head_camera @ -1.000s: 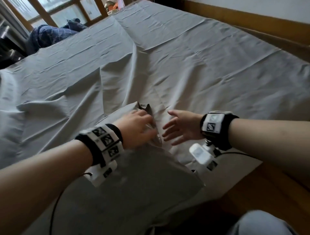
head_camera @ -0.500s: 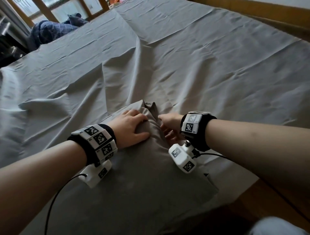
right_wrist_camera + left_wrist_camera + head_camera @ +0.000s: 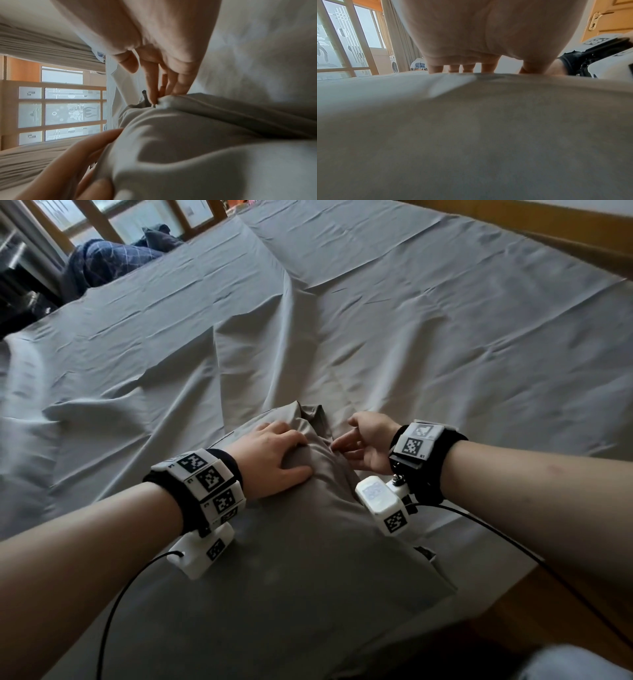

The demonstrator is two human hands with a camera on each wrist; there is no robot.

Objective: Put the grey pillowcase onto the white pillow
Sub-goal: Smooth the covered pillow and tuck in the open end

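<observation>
The grey pillowcase (image 3: 308,542) lies filled and plump on the bed near me, its bunched open end (image 3: 313,414) pointing away. The white pillow is hidden inside; only a small pale bit (image 3: 164,102) shows at the fold. My left hand (image 3: 270,453) lies flat on the far end of the case and presses it down, seen from below in the left wrist view (image 3: 471,40). My right hand (image 3: 363,446) is at the case's right edge. Its straight fingertips (image 3: 153,97) touch a fold of the fabric, with the thumb held apart.
A creased grey sheet (image 3: 411,337) covers the whole bed. Blue checked bedding (image 3: 102,258) lies at the far left by the window. The wooden bed frame (image 3: 548,611) runs along the right, and my knee (image 3: 575,666) is at the bottom right.
My right hand went from open beside the case to fingers tucked in at its edge, and now its fingers are out again, touching the fold. The left hand stayed pressing on the case.
</observation>
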